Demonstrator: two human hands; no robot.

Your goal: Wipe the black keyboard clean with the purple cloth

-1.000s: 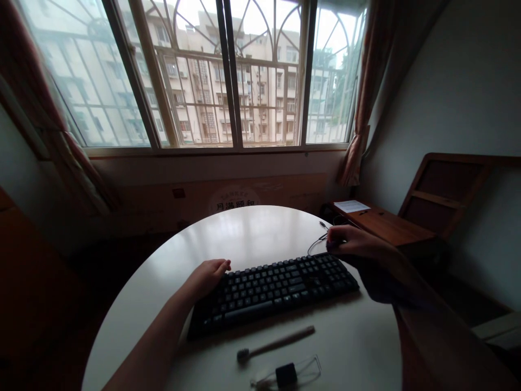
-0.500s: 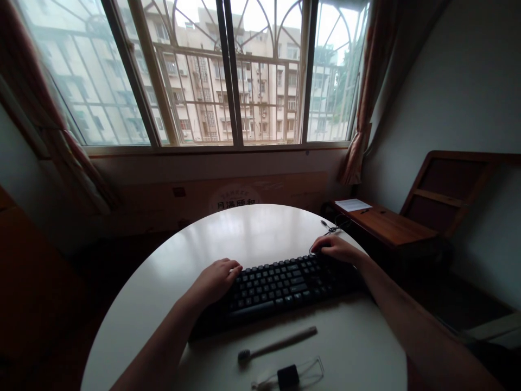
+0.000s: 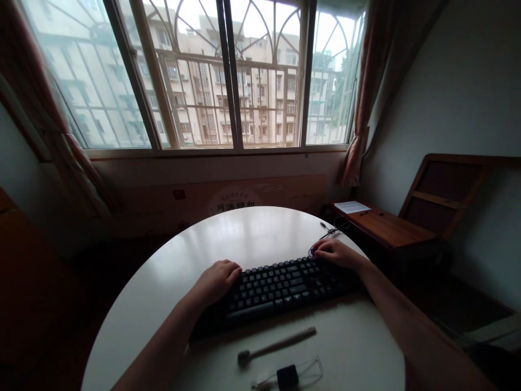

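A black keyboard (image 3: 271, 288) lies slightly slanted on the round white table (image 3: 228, 239). My left hand (image 3: 220, 278) wraps over its left end, with the fingers together at the far corner. At the far edge toward the right end, my right hand (image 3: 334, 252) has its fingers curled down onto the keyboard. The fingertips are beside a loop of the dark cable (image 3: 331, 231), whose plug end lies on the table beyond. Nearer to me rests a toothbrush (image 3: 280, 343) with dark bristles. Below it is a small black piece with wire loops (image 3: 287, 376) on either side.
A wooden bench or chair (image 3: 391, 227) stands right of the table, with a white paper (image 3: 351, 207) and small dark items on it. Beyond the table are a printed box or panel (image 3: 285, 190) and a barred window (image 3: 264, 98) between tied curtains (image 3: 360, 119).
The view has tilted very slightly, so things sit a few pixels lower. Both hands keep their places on the keyboard, and the right fingers have shifted only a little.
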